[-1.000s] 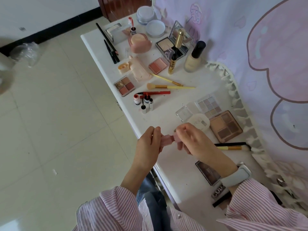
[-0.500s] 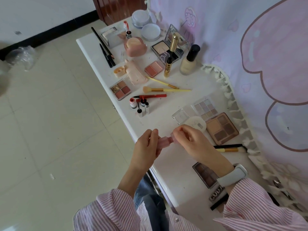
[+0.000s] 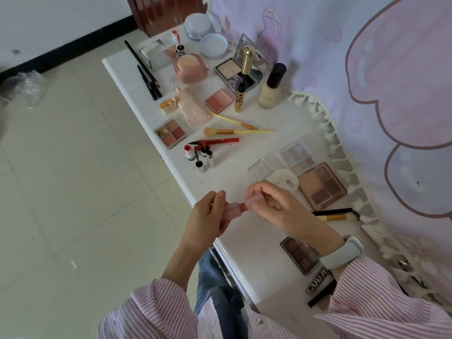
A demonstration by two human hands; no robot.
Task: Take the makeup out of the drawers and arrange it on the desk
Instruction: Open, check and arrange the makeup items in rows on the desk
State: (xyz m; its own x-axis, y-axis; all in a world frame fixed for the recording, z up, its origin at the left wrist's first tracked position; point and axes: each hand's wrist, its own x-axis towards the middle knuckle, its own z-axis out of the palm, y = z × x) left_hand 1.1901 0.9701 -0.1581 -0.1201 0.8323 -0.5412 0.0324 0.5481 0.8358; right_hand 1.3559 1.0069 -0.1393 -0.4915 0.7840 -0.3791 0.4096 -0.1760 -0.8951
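Hands meet above the near edge of the white table (image 3: 244, 250), where a small pink lip-gloss tube (image 3: 235, 209) is held between them. Its body is gripped by the curled fingers of the left hand (image 3: 208, 216); its cap end is pinched by the fingertips of the right hand (image 3: 276, 204), so both grips are closed on the tube. A brown eyeshadow palette (image 3: 321, 185) and a round white compact (image 3: 283, 181) are seen just beyond the right hand. A dark palette (image 3: 299, 255) is partly hidden by the right wrist. Farther back, a foundation bottle (image 3: 271, 86) stands upright beside a gold mascara (image 3: 243, 79).
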